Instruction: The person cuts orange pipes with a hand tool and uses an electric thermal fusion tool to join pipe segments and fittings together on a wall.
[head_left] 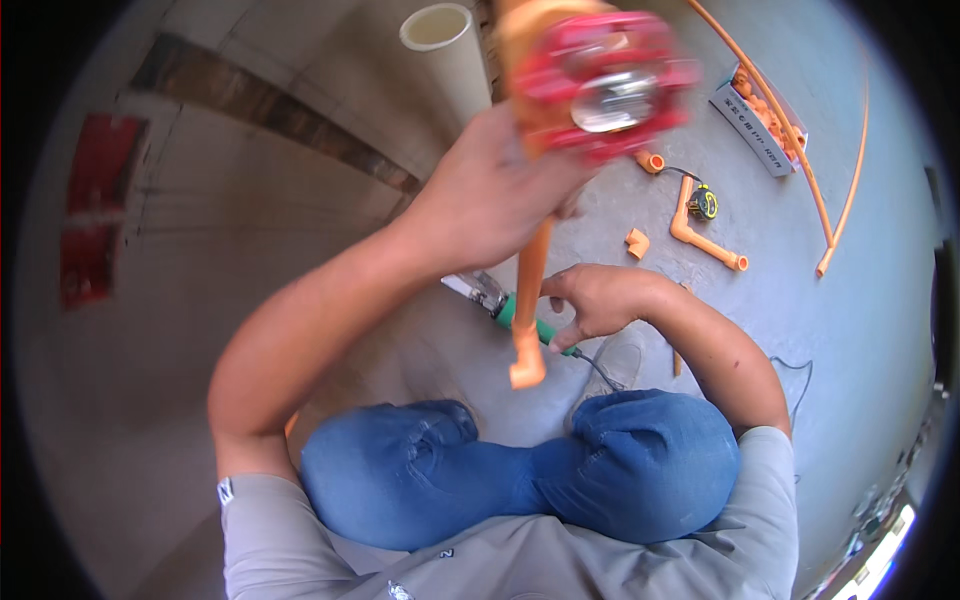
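Raised in front of me, my left hand point(485, 195) is closed around an orange plastic pipe point(533, 270). A valve with a red handwheel point(615, 85), blurred by motion, sits at its upper end. At the lower end of the pipe is an orange elbow point(526, 368). My right hand point(605, 298) has its thumb and index finger apart beside the green handle of a corded pipe welding iron point(505, 310). The flat metal plate of that iron points to the left. Whether the right fingers touch the handle, I cannot tell.
On the floor ahead right lie a loose orange elbow point(637, 242), a bent pipe piece point(690, 228) and a black-and-yellow tape measure point(703, 204). Beyond them are a box of orange fittings point(755, 135) and long orange pipes point(805, 180). A white cylindrical container point(450, 65) stands ahead.
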